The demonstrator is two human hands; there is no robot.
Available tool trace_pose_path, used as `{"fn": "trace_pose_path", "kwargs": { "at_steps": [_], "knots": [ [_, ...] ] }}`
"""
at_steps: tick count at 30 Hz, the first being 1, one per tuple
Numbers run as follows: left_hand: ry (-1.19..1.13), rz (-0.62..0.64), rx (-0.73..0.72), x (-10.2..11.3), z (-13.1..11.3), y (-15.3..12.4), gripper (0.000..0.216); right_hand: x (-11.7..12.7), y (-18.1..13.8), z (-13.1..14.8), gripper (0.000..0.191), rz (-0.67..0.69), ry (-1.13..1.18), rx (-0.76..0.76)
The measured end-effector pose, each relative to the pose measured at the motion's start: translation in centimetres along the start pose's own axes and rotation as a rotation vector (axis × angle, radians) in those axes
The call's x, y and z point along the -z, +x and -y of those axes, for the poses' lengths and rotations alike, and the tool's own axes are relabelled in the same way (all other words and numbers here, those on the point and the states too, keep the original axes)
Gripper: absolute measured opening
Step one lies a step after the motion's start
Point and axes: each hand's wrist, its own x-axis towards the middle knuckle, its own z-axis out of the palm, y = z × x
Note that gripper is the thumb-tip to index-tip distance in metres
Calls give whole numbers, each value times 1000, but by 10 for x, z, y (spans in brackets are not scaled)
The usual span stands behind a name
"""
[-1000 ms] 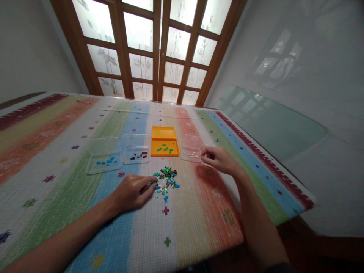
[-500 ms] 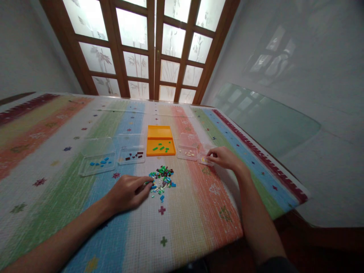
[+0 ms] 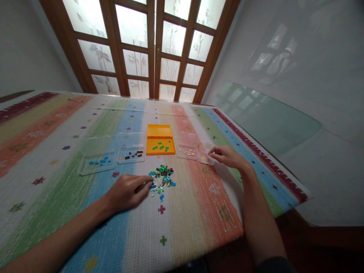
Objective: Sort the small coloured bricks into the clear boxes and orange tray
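bricks (image 3: 163, 176) of mixed colours lie in a loose pile on your striped tablecloth (image 3: 193, 220). your left hand (image 3: 129, 191) rests at the pile's left edge, your right hand (image 3: 227, 156) beside the far-right box (image 3: 207, 162); both are bent in a pinch, though whether either grips a piece can't be told. beyond the pile, your open orange case (image 3: 160, 131) holds green pieces (image 3: 162, 147); clear boxes (image 3: 96, 169) hold blue, brown, cream and, far right, yellow ones.
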Motion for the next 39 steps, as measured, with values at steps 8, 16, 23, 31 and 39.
{"fn": "trace_pose_path", "kwargs": {
  "at_steps": [8, 16, 23, 31, 39],
  "knots": [
    [13, 5, -10, 0, 0, 0, 19, -2, 0, -4, 26, 26, 35, -20],
    [11, 2, -23, -1, 1, -1, 18, -3, 3, -4, 28, 2, -49, -6],
    [17, 14, 3, -2, 2, -2, 20, 0, -3, 17, 36, -120, 122, 97],
    [68, -23, 58, 1, 0, -2, 24, -39, 7, 70, 30, -74, 315, 299],
    [100, -20, 103, 4, -2, 0, 24, -82, 4, 113, 20, 125, 185, 331]
  ]
}}
